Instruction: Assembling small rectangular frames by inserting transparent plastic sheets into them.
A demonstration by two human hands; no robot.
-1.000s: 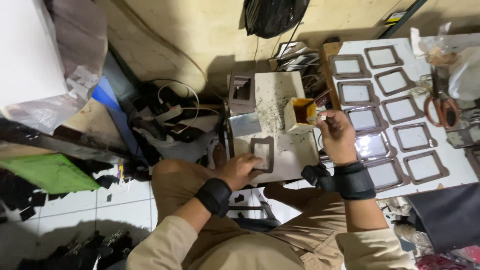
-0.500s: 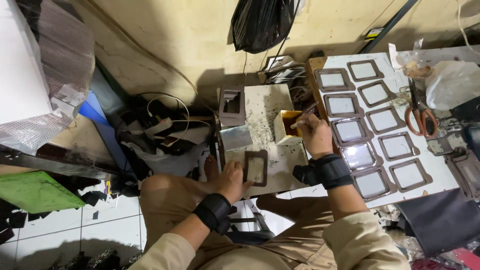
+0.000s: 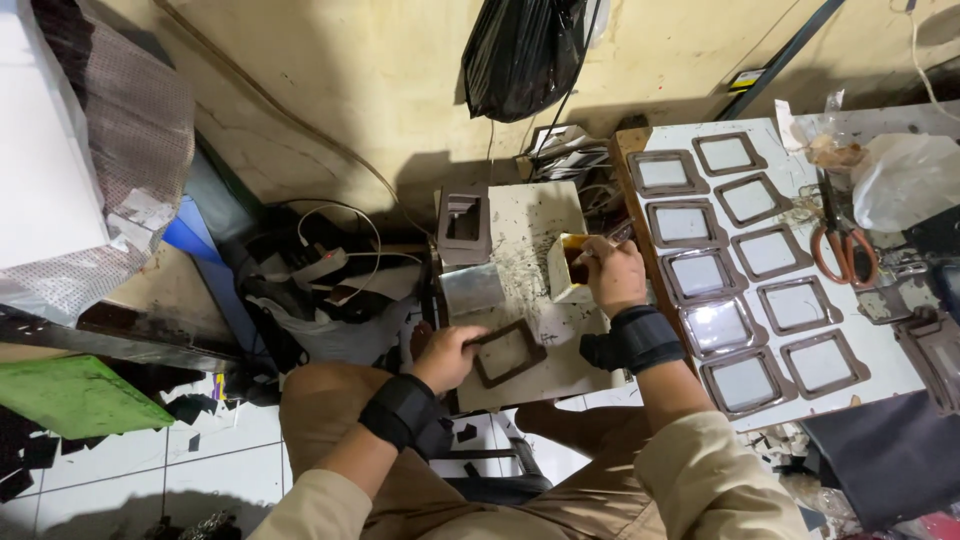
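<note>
Head view: left hand [image 3: 447,357] pins brown frame [image 3: 508,352] flat, right hand [image 3: 612,274] grips something in yellow glue pot [image 3: 566,268]; drips could smear the frame

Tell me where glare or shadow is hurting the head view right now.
Head view: glare whitens the window of one brown frame on the white board; dark shadow falls on the wall behind the black bag; the left hand and right hand are evenly lit and sharp.
</note>
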